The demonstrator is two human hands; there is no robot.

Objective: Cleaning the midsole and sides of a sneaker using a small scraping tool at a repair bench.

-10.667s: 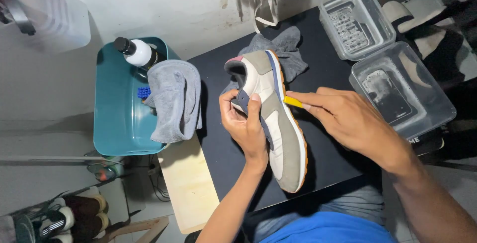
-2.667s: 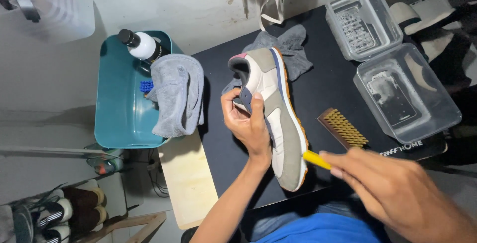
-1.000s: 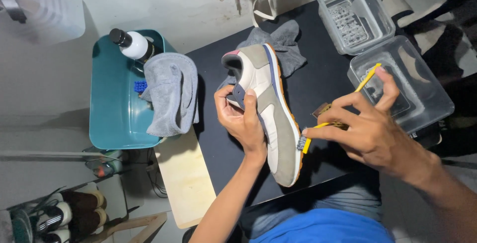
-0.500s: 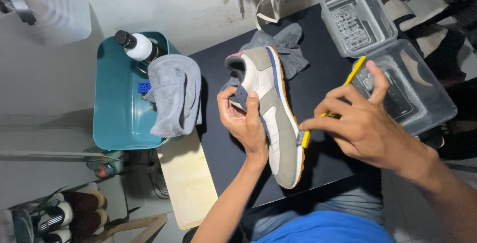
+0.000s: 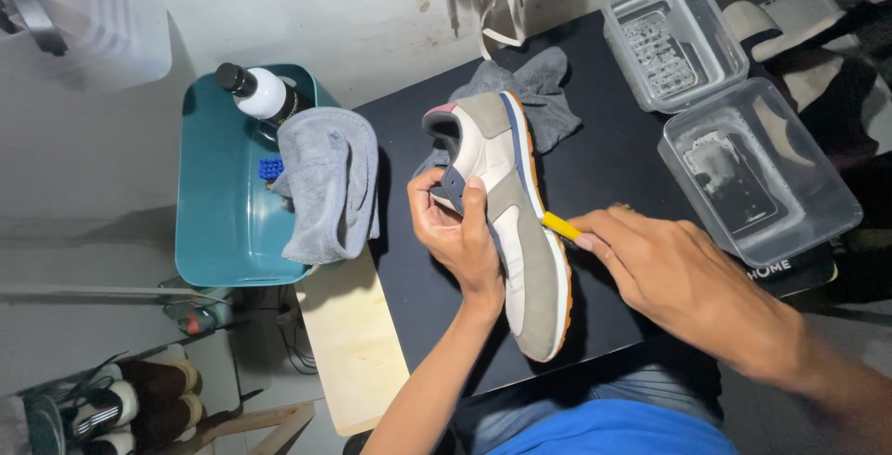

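A teal tub [image 5: 223,232] at the left carries a bottle [image 5: 260,92] and a grey towel [image 5: 330,185] draped over its rim. On the black surface [image 5: 623,167], the left hand [image 5: 460,237] has its grip clenched round a grey and cream shoe [image 5: 520,232], held on its side. The right hand [image 5: 678,274] grips a yellow brush handle [image 5: 560,225] against the sole. Two clear plastic boxes [image 5: 762,176] sit at the right.

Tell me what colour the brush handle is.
Yellow: the brush handle shows in the head view, held by the right hand against the shoe.
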